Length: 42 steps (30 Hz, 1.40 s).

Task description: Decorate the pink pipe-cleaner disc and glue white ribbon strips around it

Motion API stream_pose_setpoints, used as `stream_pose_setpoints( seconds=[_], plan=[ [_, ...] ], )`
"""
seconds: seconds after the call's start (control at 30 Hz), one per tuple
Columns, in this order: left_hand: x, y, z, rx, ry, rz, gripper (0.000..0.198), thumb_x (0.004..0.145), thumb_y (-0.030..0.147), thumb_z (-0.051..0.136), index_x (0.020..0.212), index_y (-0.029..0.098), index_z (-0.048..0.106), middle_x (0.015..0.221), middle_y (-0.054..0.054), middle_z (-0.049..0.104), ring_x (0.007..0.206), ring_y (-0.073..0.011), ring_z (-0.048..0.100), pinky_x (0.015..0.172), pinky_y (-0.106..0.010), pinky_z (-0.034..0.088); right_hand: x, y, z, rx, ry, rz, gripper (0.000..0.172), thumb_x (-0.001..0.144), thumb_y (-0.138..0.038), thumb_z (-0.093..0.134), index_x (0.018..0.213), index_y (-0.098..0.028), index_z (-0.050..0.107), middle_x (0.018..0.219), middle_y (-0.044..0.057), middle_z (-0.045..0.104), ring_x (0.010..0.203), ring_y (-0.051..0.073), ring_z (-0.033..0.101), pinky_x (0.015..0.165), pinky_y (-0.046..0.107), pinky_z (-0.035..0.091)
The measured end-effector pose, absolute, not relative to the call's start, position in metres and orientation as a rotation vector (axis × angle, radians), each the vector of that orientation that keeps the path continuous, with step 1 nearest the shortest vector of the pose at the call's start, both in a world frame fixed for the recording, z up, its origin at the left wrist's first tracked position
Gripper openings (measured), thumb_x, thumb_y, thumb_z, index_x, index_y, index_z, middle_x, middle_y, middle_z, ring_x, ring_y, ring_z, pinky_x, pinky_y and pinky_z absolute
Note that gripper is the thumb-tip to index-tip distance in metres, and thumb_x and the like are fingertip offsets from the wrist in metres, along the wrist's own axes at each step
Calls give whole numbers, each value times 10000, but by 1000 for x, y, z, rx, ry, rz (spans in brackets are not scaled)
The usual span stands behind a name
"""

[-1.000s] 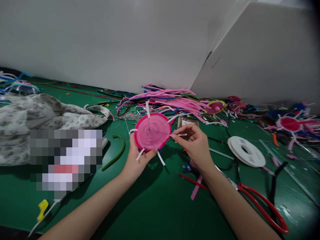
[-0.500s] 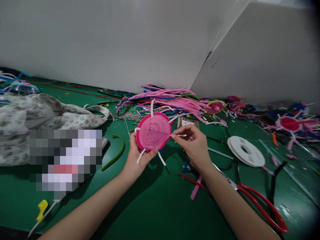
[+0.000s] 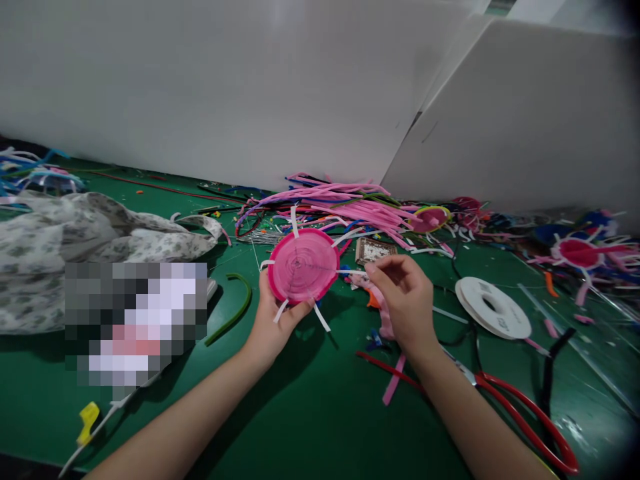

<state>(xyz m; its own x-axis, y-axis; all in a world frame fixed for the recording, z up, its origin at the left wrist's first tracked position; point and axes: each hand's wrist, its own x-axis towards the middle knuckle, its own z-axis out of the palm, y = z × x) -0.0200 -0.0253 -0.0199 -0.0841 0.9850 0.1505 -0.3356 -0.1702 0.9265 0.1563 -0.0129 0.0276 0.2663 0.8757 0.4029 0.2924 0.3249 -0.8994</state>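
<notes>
A round pink disc [image 3: 303,265] with a raised rim and several white strips at its edge is gripped at its lower side by my left hand [image 3: 277,320]. Dark lines spread from its centre. My right hand [image 3: 403,293] pinches the free end of a white strip [image 3: 353,271] that runs out from the disc's right edge. Beneath my right hand lie pink scraps [image 3: 386,323] and a small brown patterned piece [image 3: 375,251]. Red-handled scissors [image 3: 525,407] lie partly under my right forearm.
Pink fuzzy stems [image 3: 345,203] are heaped at the back against a white panel [image 3: 200,87]. On the right are a white ribbon spool [image 3: 493,308] and another pink disc piece [image 3: 580,253]. A floral cloth [image 3: 100,227], a blurred-out device and a green stem [image 3: 240,313] lie left.
My right hand has moved right, away from the disc's rim, and the white strip now stretches straight between them. The disc has shifted slightly left in my left hand.
</notes>
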Motion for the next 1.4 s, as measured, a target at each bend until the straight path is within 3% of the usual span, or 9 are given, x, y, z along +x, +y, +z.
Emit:
stream_pose_setpoints(
  seconds=[0.1, 0.17, 0.27, 0.37, 0.67, 0.9, 1.07, 1.23, 1.4],
  plan=[
    [-20, -26, -19, 1002, 912, 1509, 651, 625, 230, 755, 1156, 244, 378, 1203, -64, 538, 1104, -233, 537, 975, -387, 404, 150, -25, 27, -1355, -1373, 657, 245, 707, -404, 702, 626, -220, 561, 552, -32, 509, 501, 115, 470, 472, 257, 379],
    [-20, -27, -19, 966, 906, 1501, 647, 630, 216, 747, 1165, 246, 385, 1179, -57, 555, 1072, -225, 552, 954, -378, 416, 144, -30, 21, -1429, -1436, 936, 262, 672, -436, 718, 642, -210, 588, 547, -17, 556, 505, 127, 515, 446, 251, 382],
    [-20, -29, -18, 884, 893, 1462, 624, 653, 180, 714, 1180, 268, 391, 1134, -34, 576, 1014, -203, 572, 928, -369, 427, 134, -32, 8, -1432, -1358, 1297, 299, 636, -445, 737, 747, -191, 623, 617, 13, 641, 589, 157, 611, 470, 243, 440],
    [-20, -30, -17, 811, 871, 1420, 585, 649, 146, 688, 1150, 286, 422, 1110, -7, 583, 987, -183, 578, 918, -359, 433, 128, -29, 1, -1351, -1181, 1393, 342, 601, -417, 766, 798, -174, 629, 671, 24, 672, 639, 160, 643, 551, 263, 498],
    [-17, -32, -16, 736, 772, 1412, 550, 621, 110, 688, 1089, 289, 463, 1045, 27, 623, 944, -156, 601, 865, -307, 463, 124, -28, -9, -1268, -1057, 1349, 343, 575, -397, 790, 753, -183, 590, 658, -2, 649, 614, 152, 629, 579, 282, 519],
    [-15, -36, -8, 616, 742, 1348, 582, 653, 213, 701, 1174, 252, 444, 1039, -11, 660, 974, -202, 615, 888, -369, 458, 125, -30, -18, -1230, -1235, 1208, 375, 604, -365, 778, 865, -199, 566, 835, 40, 672, 819, 213, 643, 748, 350, 501],
    [-16, -36, -9, 609, 761, 1358, 509, 652, 227, 701, 1115, 248, 492, 1029, 4, 669, 942, -185, 620, 861, -344, 467, 126, -32, -20, -1198, -1251, 1169, 370, 630, -394, 762, 861, -201, 546, 826, 31, 652, 769, 192, 627, 713, 334, 492],
    [-16, -35, -10, 593, 712, 1369, 313, 708, 297, 647, 993, 215, 547, 993, -14, 676, 900, -180, 635, 834, -344, 485, 129, -30, -24, -1171, -1266, 1123, 347, 640, -388, 753, 830, -195, 537, 865, 43, 649, 816, 199, 625, 752, 340, 486],
    [-17, -32, -8, 540, 785, 1346, 354, 698, 375, 639, 996, 212, 542, 950, -21, 686, 874, -205, 650, 745, -330, 524, 132, -26, -31, -1189, -1256, 1109, 377, 617, -386, 764, 843, -190, 535, 864, 55, 665, 819, 219, 638, 743, 360, 500]
  ],
)
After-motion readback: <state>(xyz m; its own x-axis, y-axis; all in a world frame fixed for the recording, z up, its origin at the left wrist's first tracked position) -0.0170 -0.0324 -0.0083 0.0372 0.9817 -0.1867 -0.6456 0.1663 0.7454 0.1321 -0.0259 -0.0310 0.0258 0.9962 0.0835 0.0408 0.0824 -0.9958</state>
